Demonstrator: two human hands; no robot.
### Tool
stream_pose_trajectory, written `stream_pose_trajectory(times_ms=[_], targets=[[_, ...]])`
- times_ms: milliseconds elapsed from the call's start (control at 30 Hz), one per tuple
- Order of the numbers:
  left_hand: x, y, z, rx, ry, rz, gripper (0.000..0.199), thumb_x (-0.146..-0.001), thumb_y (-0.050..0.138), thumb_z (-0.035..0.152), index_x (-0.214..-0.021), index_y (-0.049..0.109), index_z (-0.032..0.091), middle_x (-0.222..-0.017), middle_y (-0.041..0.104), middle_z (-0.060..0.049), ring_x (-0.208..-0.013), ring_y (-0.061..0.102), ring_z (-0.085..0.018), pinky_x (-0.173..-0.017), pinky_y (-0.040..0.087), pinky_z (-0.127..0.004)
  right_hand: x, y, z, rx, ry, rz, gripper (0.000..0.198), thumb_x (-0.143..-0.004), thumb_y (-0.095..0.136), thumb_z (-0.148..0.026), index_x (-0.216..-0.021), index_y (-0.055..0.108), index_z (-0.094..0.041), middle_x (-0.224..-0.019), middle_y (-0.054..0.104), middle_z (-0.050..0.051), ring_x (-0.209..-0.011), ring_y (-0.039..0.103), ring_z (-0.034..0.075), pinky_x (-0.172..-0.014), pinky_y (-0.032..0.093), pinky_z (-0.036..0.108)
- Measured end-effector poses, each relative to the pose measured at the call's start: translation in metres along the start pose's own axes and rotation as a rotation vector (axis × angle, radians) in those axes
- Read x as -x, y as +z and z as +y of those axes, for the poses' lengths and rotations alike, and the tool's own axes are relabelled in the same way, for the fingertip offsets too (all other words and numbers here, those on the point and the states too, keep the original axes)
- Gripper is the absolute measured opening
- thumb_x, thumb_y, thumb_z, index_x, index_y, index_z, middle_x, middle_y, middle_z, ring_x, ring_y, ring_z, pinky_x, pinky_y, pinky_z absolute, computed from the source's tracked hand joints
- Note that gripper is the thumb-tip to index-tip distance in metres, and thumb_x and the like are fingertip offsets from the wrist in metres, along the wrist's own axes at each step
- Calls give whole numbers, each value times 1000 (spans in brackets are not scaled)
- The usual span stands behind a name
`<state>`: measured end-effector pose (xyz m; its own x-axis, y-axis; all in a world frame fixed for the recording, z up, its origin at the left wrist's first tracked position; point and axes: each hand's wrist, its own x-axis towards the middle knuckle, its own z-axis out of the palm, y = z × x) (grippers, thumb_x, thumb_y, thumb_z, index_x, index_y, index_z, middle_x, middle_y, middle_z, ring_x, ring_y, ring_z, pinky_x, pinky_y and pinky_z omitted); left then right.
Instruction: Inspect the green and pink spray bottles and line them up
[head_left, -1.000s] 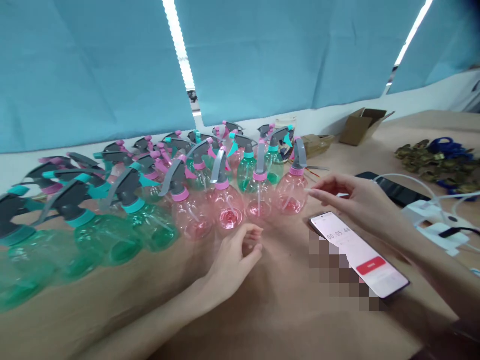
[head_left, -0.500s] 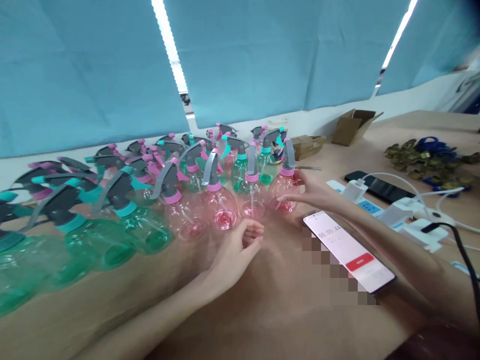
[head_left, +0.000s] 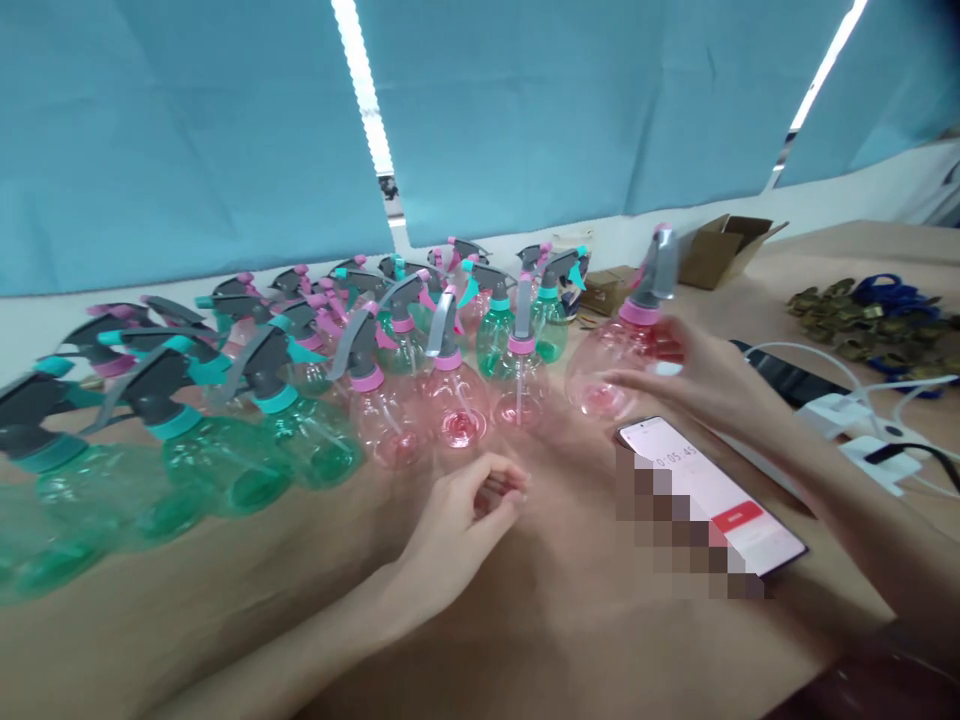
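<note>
My right hand (head_left: 694, 370) grips a clear pink spray bottle (head_left: 600, 375) by its right side, thumb across the front. The bottle leans to the right, with its grey trigger head and pink collar uppermost. Part of its far side is hidden by my fingers. Loosely curled and empty, my left hand (head_left: 472, 510) rests low over the table, fingertips close to the thumb. Just beyond it stand other pink spray bottles (head_left: 457, 405). Green spray bottles (head_left: 311, 440) with grey heads and teal collars fill the left side.
A phone (head_left: 709, 500) showing a running timer lies below my right forearm. White chargers with cables (head_left: 829, 415) and a dark phone (head_left: 795, 375) are on the right. Farther back are an open carton (head_left: 712, 255) and a heap of brass-coloured and blue pieces (head_left: 862, 320).
My right hand has moved the pink spray bottle right, away from the row, and its head now tilts more. My left hand keeps its curled pose. The view has shifted slightly.
</note>
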<state>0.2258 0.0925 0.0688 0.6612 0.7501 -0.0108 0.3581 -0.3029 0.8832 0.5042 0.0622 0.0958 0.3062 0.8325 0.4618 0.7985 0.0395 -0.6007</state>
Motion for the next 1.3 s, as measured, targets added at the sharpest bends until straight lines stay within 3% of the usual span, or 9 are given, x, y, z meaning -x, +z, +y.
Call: stream_pose_trajectory(times_ms=[133,267,433,633,733,833,900,1000,1300], targets=[[15,-8,8,15,53,78,13,-88,55,23,-100,57,21,-104,64,-3,-92,63,-18,-80,51,-33,49,-2,-41,-77,-33,-81,47,-71,70,-56,-108,56,-31,-100,68,6,-90,64,33,-77,53,48],[33,-18,16,49,147,154,53,-78,68,27,-125,43,24,-133,53,-7,-119,54,-23,-103,44,-40,85,22,-80,-198,-63,-289,54,-67,75,-54,-112,57,-32,-111,67,4,-99,64,30,-77,55,44],[50,-33,24,-29,175,248,90,-71,76,30,-143,22,32,-150,36,-6,-128,45,-30,-105,43,-42,99,57,-114,-297,-195,-471,49,-72,74,-51,-112,55,-30,-108,67,3,-97,64,26,-78,54,40],[59,-53,26,1,117,355,55,-80,68,29,-129,43,26,-132,55,-3,-119,53,-23,-103,42,-36,106,95,-141,-226,-332,-414,47,-72,67,-64,-89,57,-21,-91,66,9,-83,63,29,-66,53,45],[65,-61,22,45,127,378,45,-80,63,21,-122,48,27,-112,62,0,-99,59,-18,-85,49,-29,107,112,-151,-172,-400,-362,58,-71,61,-71,-94,57,-18,-91,65,12,-83,62,29,-66,53,46],[72,-69,17,49,174,418,32,-78,52,14,-106,55,28,-80,55,4,-71,53,-14,-62,44,-25,100,124,-153,-181,-559,-347,72,-69,59,-76,-107,55,-15,-99,66,13,-94,61,31,-85,50,52],[74,-76,15,41,201,416,29,-75,47,12,-98,56,28,-68,44,6,-60,43,-13,-56,38,-25,91,127,-148,-189,-647,-420,71,-74,59,-71,-116,53,-14,-106,66,13,-104,59,30,-99,41,54],[74,-85,13,39,202,366,29,-72,44,10,-93,53,29,-63,32,7,-55,32,-12,-53,30,-26,79,127,-130,-163,-585,-526,58,-87,54,-57,-129,46,-17,-120,62,14,-113,57,29,-97,45,52],[73,-93,13,82,175,324,11,-67,46,15,-72,42,25,-60,32,6,-52,31,-12,-48,27,-26,86,135,-79,-39,-612,-643,54,-87,59,-49,-132,54,-21,-143,48,14,-130,46,31,-102,43,53]])
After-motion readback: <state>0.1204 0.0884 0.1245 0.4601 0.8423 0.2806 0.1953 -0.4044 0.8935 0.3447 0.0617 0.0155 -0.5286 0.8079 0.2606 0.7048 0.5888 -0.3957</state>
